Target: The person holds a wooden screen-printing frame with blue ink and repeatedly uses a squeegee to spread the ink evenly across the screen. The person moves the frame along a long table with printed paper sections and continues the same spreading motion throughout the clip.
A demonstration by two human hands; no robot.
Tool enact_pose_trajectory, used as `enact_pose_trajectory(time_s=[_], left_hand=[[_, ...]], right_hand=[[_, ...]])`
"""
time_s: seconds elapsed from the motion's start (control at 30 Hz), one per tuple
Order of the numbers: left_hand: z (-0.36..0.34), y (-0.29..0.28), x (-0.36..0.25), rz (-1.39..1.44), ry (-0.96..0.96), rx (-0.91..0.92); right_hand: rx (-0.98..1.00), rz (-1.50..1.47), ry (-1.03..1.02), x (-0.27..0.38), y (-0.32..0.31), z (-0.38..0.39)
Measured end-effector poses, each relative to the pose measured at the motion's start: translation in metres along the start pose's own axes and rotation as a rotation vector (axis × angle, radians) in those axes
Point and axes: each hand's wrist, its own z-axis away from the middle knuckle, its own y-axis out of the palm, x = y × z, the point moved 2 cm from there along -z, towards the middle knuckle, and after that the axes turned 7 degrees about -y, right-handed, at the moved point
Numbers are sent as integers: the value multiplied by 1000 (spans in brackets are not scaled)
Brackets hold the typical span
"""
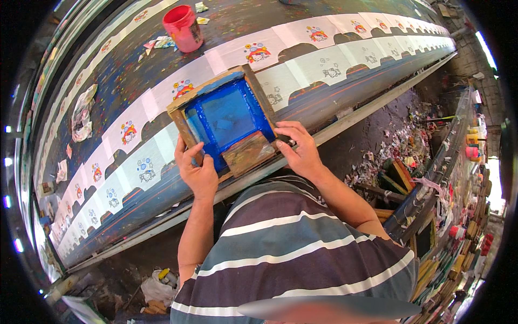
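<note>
A wooden screen-printing frame (pixel 260 96) with blue ink (pixel 224 114) on its mesh lies tilted over the near row of white fabric pieces. My left hand (pixel 197 171) grips its near left corner, fingers on the left side and thumb toward the inside. With curled fingers, my right hand (pixel 302 150) holds the right side near the corner. A flat brown wooden piece (pixel 249 155), stained blue, rests inside the frame's near end. In the near row, the piece (pixel 144 168) left of the frame bears blue marks; the piece (pixel 330 69) to its right shows dark outlines only.
Farther in, another row of pieces (pixel 256 53) carries multicoloured prints. A red ink pot (pixel 183 29) and crumpled scraps (pixel 83 113) sit on the stained long table (pixel 135 75). A rail (pixel 372 105) runs along its near edge. Littered floor and stacked wooden frames (pixel 458 264) lie at right.
</note>
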Motion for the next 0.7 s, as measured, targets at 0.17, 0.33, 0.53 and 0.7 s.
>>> enact_pose_trajectory(time_s=[0.17, 0.33, 0.53, 0.7], left_hand=[[6, 81, -3, -59, 35, 4], [14, 128, 1, 47, -156, 1], [17, 128, -4, 67, -231, 10], [17, 128, -4, 125, -259, 12]], right_hand=[[-2, 66, -19, -42, -65, -6], [50, -24, -37, -71, -116, -16], [141, -103, -127, -83, -145, -27], [164, -85, -250, -79, -149, -35]])
